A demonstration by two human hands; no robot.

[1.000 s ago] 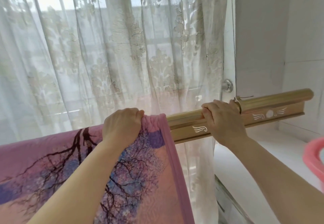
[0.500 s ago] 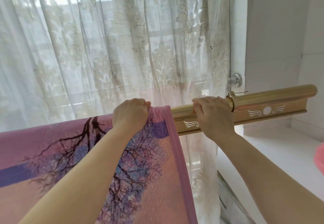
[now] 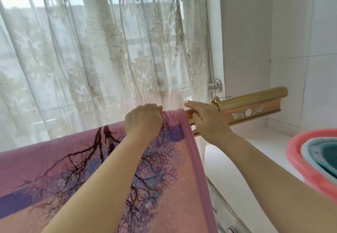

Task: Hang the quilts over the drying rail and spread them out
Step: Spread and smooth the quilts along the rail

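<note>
Right now L hand (image 3: 144, 121) clenches the bunched top edge of the pink tree-print quilt (image 3: 73, 169), centre frame; R hand (image 3: 206, 121) wraps the gold drying rail (image 3: 255, 101) just beside it. Quilt drapes over the rail toward lower left; looks soft, limp, prob. bulky, so grip at the hem. Lower right: pink basin (image 3: 293, 159) w/ pale-blue basin (image 3: 308, 150) and teal basin (image 3: 328, 159) nested inside.

Home laundry corner. A lace curtain (image 3: 109, 50) hangs behind the drying rail (image 3: 255, 98); right of the rail stand a tiled wall (image 3: 300, 32) and stacked plastic basins (image 3: 294, 152)
</note>
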